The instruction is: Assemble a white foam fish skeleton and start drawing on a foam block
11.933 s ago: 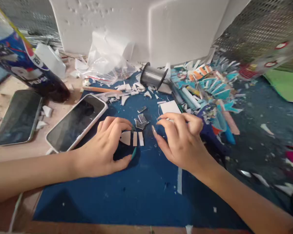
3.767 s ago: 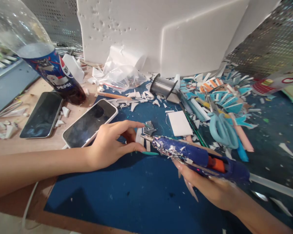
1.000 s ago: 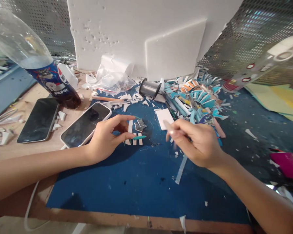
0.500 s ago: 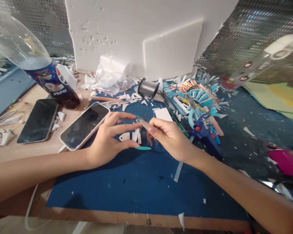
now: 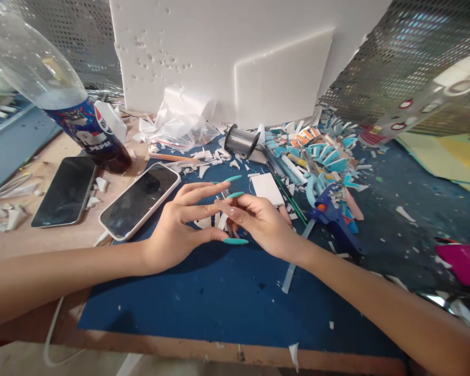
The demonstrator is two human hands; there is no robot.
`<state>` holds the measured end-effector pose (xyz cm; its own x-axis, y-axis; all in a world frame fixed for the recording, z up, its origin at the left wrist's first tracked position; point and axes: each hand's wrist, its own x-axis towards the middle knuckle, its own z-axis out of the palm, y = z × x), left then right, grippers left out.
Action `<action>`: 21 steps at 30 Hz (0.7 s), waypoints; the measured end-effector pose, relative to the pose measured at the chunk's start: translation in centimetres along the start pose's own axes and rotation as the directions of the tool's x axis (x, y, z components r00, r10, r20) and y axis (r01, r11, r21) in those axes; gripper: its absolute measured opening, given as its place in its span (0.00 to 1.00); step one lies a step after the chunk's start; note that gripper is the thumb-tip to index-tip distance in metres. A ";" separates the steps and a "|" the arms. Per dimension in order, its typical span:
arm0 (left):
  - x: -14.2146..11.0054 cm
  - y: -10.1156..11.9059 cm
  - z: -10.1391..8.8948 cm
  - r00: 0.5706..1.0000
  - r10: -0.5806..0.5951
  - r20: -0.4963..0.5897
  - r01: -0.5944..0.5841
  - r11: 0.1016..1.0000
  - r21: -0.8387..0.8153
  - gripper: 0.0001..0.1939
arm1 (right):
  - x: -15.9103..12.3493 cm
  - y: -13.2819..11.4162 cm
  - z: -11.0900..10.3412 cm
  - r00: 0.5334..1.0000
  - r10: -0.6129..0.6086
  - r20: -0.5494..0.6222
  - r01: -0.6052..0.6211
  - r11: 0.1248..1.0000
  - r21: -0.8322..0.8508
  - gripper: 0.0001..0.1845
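Over the blue mat [image 5: 203, 308], my left hand [image 5: 180, 214] reaches out with spread fingers, open. Long teal nails [image 5: 235, 241] show on several of its fingers. My right hand [image 5: 258, 222] is closed in a pinch at a fingertip of my left hand and touches it; what lies between its fingers is hidden. Small white cut pieces [image 5: 206, 222] lie on the mat under the two hands, partly covered by them. Behind my right hand is a white square card [image 5: 267, 189].
Left stand two phones [image 5: 141, 201] and a Pepsi bottle [image 5: 88, 130]. A wire spool [image 5: 241, 142], a plastic bag [image 5: 184, 128] and blue, white and orange scraps [image 5: 329, 151] lie at the back. Right are a blue glue gun [image 5: 335, 219] and a pink object [image 5: 462, 263].
My right hand has shifted slightly left, closer onto the left fingertips. The left fingers have spread more, showing more teal nails. The view has moved slightly.
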<state>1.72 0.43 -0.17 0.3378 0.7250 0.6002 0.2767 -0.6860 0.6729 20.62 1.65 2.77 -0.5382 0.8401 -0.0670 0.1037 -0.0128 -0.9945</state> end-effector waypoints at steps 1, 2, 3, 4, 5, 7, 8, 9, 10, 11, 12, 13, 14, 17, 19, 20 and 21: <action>0.0 -0.1 0.0 1.000 0.010 0.005 -0.010 1.000 -0.001 0.20 | 0.0 0.1 0.0 1.000 -0.002 0.004 0.002 1.000 -0.008 0.15; -0.1 -0.2 0.0 1.000 0.017 0.012 -0.017 1.000 -0.002 0.21 | 0.0 0.1 0.1 1.000 -0.005 0.007 0.005 1.000 -0.018 0.15; -0.1 -0.2 0.1 1.000 0.021 0.021 -0.021 1.000 -0.004 0.22 | 0.0 0.1 0.1 1.000 -0.006 0.010 0.007 1.000 -0.030 0.15; -0.1 -0.3 0.1 0.999 0.024 0.030 -0.023 1.000 -0.007 0.23 | 0.0 0.0 0.2 1.000 -0.007 0.009 0.008 0.999 -0.048 0.15; -0.1 -0.3 0.1 0.999 0.026 0.034 -0.025 1.000 -0.013 0.24 | 0.0 0.0 0.2 1.000 -0.009 0.005 0.010 0.997 -0.074 0.16; -0.1 -0.2 0.1 0.999 0.019 0.031 -0.018 1.000 -0.018 0.28 | -0.1 -0.2 0.1 1.000 -0.026 -0.008 0.024 0.989 -0.144 0.17; -0.2 -0.2 0.1 1.000 0.005 0.026 -0.005 1.000 -0.007 0.31 | -0.2 -0.3 0.0 0.999 -0.041 -0.014 0.038 0.982 -0.187 0.19; -0.2 -0.1 0.0 1.000 -0.013 0.016 0.012 1.000 0.014 0.34 | -0.4 -0.4 -0.2 0.998 -0.060 -0.024 0.052 0.969 -0.241 0.20; -0.2 0.0 0.0 1.000 -0.029 0.003 0.029 0.999 0.042 0.37 | -0.6 -0.3 -0.5 0.995 -0.086 -0.043 0.068 0.948 -0.312 0.22; -0.2 0.2 -0.1 0.999 -0.038 -0.017 0.039 0.996 0.074 0.39 | -0.8 -0.2 -0.8 0.990 -0.121 -0.068 0.083 0.911 -0.404 0.22; -0.2 0.3 -0.2 0.999 -0.034 -0.037 0.038 0.993 0.112 0.40 | -1.1 0.0 -1.2 0.981 -0.169 -0.093 0.099 0.855 -0.509 0.22; -0.2 0.5 -0.3 0.998 -0.009 -0.056 0.017 0.988 0.154 0.39 | -1.4 0.2 -1.6 0.969 -0.222 -0.111 0.110 0.784 -0.611 0.22; -0.3 0.7 -0.4 0.997 0.038 -0.062 -0.025 0.979 0.201 0.36 | -1.7 0.5 -2.0 0.955 -0.273 -0.117 0.117 0.708 -0.696 0.22; -0.5 1.1 -0.5 0.957 0.290 0.029 -0.281 0.890 0.359 0.25 | -2.3 1.5 -2.8 0.938 -0.330 -0.106 0.114 0.583 -0.804 0.21; -0.7 1.3 -0.4 0.890 0.435 0.137 -0.449 0.786 0.425 0.18 | -2.6 1.9 -3.0 0.942 -0.314 -0.117 0.086 0.563 -0.822 0.21; -0.9 1.4 -0.3 0.863 0.472 0.181 -0.500 0.744 0.443 0.16 | -2.6 2.0 -3.0 0.944 -0.306 -0.120 0.072 0.549 -0.832 0.20; -1.0 1.6 -0.2 0.847 0.485 0.218 -0.528 0.717 0.455 0.15 | -2.7 2.2 -2.9 0.947 -0.297 -0.122 0.059 0.534 -0.843 0.20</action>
<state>1.67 -1.36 0.33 0.6166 0.2676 0.7404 0.4291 -0.9027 -0.0312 24.73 0.98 1.03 -0.4388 0.8655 0.2417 0.7288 0.5001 -0.4677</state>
